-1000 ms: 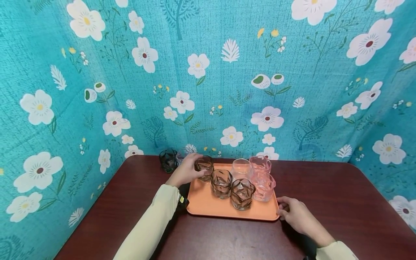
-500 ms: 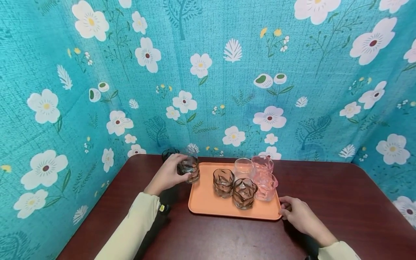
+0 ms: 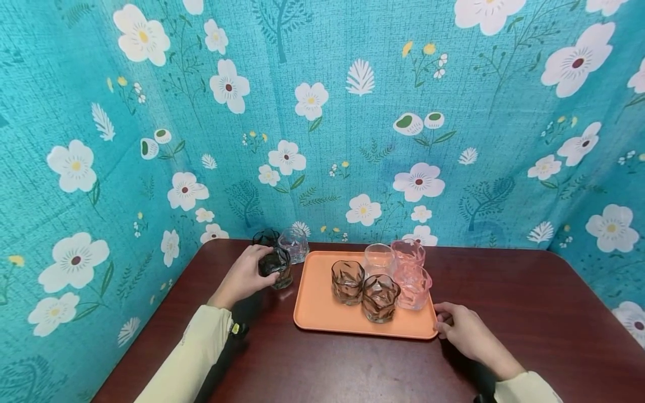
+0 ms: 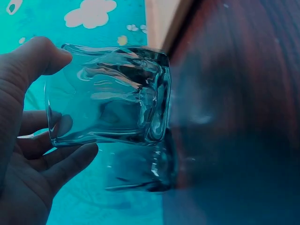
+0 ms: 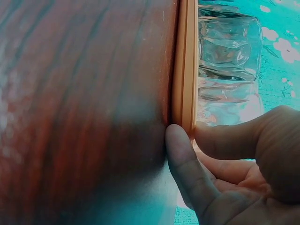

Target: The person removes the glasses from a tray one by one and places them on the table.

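The hands both pinch: the left hand [image 3: 245,277] holds a smoky-dark, wavy-sided glass tumbler [image 3: 283,267] by its upper wall, thumb opposite fingers, and the right hand [image 3: 461,330] nips the right edge of a flat, orange rectangular tray [image 3: 316,313] near its front corner. Beneath lies a reddish-brown wooden counter [image 3: 363,369]. The tray, probably light, stiff plastic, could slide easily, so that edge hold should steady it. The held tumbler is left of the tray, roughly upright, in front of another dark glass tumbler [image 3: 266,238]; whether its base touches the counter I cannot tell. It looks thick-bottomed, so probably weighty low down; rigid, slippery and breakable, it suits opposed fingertips just below the rim.
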A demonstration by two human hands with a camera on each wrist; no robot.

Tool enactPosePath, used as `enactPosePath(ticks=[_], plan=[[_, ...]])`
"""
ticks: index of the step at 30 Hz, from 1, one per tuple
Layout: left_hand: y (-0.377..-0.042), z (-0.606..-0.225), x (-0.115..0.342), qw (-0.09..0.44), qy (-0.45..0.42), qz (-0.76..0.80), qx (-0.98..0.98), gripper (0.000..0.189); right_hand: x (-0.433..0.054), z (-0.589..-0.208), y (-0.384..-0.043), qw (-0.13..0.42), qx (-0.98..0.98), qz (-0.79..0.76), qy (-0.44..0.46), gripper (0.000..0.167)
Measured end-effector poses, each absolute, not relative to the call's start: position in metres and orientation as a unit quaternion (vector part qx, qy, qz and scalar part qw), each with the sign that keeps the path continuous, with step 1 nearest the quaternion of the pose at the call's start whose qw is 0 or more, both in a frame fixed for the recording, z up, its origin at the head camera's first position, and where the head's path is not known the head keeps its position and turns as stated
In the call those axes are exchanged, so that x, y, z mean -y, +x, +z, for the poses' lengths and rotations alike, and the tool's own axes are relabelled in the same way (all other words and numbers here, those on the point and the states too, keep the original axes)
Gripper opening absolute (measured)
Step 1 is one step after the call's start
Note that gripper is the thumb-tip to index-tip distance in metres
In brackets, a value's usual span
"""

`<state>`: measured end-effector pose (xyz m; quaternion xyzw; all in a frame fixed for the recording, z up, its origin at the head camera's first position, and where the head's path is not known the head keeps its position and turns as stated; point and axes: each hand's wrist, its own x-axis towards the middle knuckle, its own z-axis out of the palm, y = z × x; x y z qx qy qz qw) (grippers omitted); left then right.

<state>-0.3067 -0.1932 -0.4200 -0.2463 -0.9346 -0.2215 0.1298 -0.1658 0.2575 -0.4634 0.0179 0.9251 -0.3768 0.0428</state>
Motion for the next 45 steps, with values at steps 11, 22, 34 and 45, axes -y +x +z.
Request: enactPosePath(ticks=[11, 22, 34, 45], plan=[[-0.317, -0.439, 0.187, 0.117, -0.237, -0.228, 0.937, 0.063, -0.258, -0.464, -0.167, 0.048, -0.927, -0.371, 0.025, 0.037], [-0.325, -0.443, 0.177, 0.105, -0.228, -0.244, 0.937, 0.063, -0.258, -0.465, -0.166, 0.044, -0.924, -0.380, 0.024, 0.037], [-0.328, -0.447, 0.178, 0.085, -0.209, -0.261, 0.939, 0.066, -0.257, -0.464, -0.166, 0.044, -0.921, -0.385, 0.026, 0.036], [-0.328, -0.443, 0.176, 0.137, -0.253, -0.278, 0.916, 0.059, -0.258, -0.465, -0.166, 0.040, -0.922, -0.383, 0.024, 0.035]])
